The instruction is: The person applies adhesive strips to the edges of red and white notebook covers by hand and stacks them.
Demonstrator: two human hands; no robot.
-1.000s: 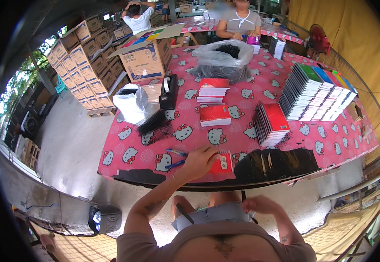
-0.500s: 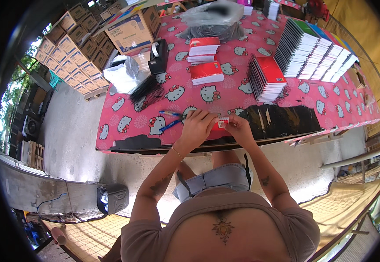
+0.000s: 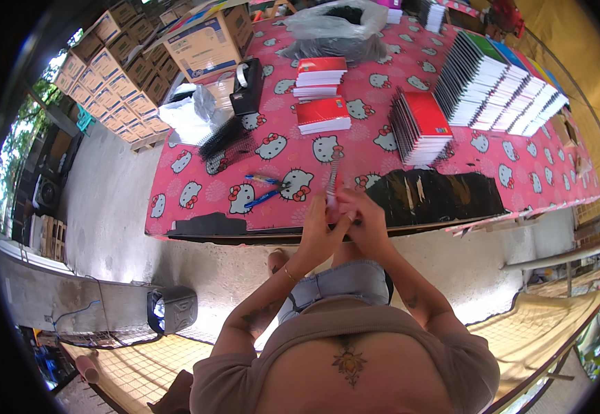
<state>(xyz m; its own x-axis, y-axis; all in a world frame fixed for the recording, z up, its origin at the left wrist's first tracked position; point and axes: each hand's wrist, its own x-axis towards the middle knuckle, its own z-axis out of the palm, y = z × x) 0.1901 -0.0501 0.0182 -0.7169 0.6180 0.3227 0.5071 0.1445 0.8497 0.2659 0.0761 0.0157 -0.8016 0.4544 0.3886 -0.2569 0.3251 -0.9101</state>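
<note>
Close to the table's front edge, my left hand [image 3: 322, 226] and my right hand [image 3: 366, 219] are together, fingers closed around a small notebook [image 3: 333, 172]. It stands up on edge, its narrow ridged side showing above my fingers. Most of it is hidden by my hands. A bit of red shows beside my right fingers. To the left of my left hand lie blue-handled pliers [image 3: 264, 199], handles spread apart. Beyond my hands, red-covered notebooks [image 3: 322, 114] sit in short stacks.
The table [image 3: 203, 176] has a pink cartoon-cat cover with a torn black patch [image 3: 445, 196]. Stacked spiral notebooks [image 3: 420, 127] stand to the right, with taller stacks [image 3: 483, 86] behind. Black coils [image 3: 222, 138], a black hole punch [image 3: 247, 86] and a carton [image 3: 210, 41] are at the left.
Both hands have drawn slightly nearer to me and closer together. The notebook has been tipped up, so its narrow side now points away from me.
</note>
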